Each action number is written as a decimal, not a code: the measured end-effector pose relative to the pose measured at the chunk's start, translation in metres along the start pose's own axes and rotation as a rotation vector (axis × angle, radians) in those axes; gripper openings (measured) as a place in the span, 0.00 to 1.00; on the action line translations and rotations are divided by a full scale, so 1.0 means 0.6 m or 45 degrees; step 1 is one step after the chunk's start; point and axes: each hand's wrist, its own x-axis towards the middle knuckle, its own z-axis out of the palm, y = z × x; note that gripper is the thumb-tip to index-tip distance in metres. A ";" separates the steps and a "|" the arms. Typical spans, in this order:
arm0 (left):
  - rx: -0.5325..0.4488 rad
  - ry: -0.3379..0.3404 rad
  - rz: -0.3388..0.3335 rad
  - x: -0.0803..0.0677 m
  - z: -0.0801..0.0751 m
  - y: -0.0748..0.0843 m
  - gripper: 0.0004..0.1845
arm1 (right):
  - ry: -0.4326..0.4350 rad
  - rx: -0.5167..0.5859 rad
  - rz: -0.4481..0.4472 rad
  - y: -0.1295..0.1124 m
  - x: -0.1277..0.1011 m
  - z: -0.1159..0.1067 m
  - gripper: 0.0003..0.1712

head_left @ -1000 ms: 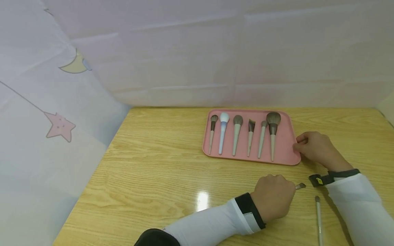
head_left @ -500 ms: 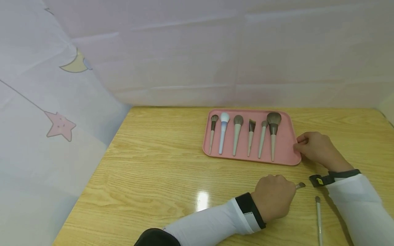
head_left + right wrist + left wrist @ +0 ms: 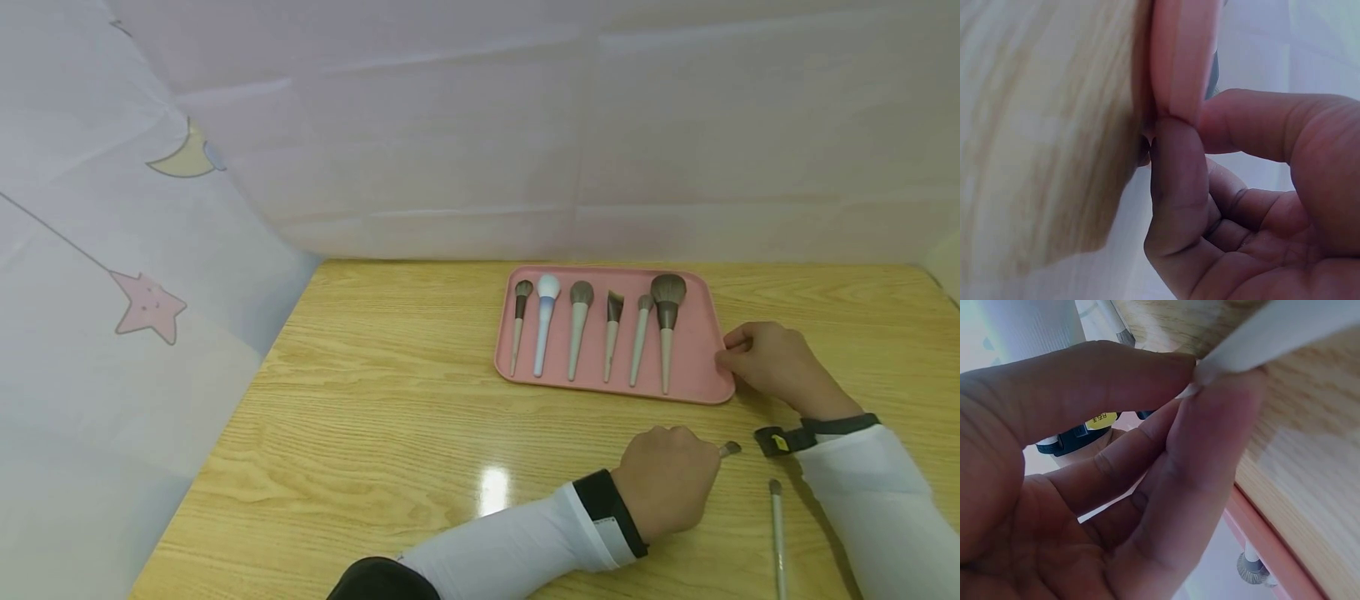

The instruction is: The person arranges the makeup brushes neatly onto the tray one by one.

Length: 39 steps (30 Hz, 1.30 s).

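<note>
Pinching a small makeup brush (image 3: pixel 729 450) between thumb and fingertips, the left hand (image 3: pixel 666 482) rests low on the surface (image 3: pixel 390 417), and only the brush's grey bristle tip pokes out past the knuckles on the side toward the right arm. In the left wrist view the pale, smooth handle (image 3: pixel 1272 334) runs out of the grip from the thumb and fingertip and away across the wood grain. The brush's long axis lies roughly across the surface, bristles pointing toward the person's right.

The right hand (image 3: pixel 772 362) grips the near right edge of the pink tray (image 3: pixel 693 350); the right wrist view shows its rounded, matte rim (image 3: pixel 1179 62) pinched between thumb and forefinger. The tray is a shallow rectangle with soft corners, lying flat well beyond the left hand.

Six brushes lie side by side in the tray, handles toward the person and bristles toward the far wall: five with beige tapered handles and grey-brown heads, the rightmost one (image 3: pixel 666 329) with the fullest head, and one white-tipped brush with a light blue handle (image 3: pixel 543 333) second from the left. Another slender brush (image 3: pixel 777 533) lies loose on the glossy, yellow wood-grain surface near the right sleeve, bristles pointing away from the person.
</note>
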 end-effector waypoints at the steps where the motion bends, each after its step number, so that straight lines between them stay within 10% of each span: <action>1: -0.001 -0.002 0.000 0.000 -0.001 0.001 0.14 | 0.001 0.000 0.001 0.001 -0.001 -0.001 0.26; 18: -0.047 -0.020 -0.064 0.008 -0.013 -0.010 0.14 | 0.022 0.010 -0.019 0.002 -0.008 -0.010 0.25; 26: -0.320 -0.021 -0.147 0.017 -0.032 -0.052 0.16 | 0.040 0.013 -0.064 0.000 -0.005 -0.004 0.24; 39: -0.568 0.078 -0.239 0.091 -0.059 -0.105 0.21 | -0.002 0.027 -0.014 -0.004 -0.007 -0.006 0.27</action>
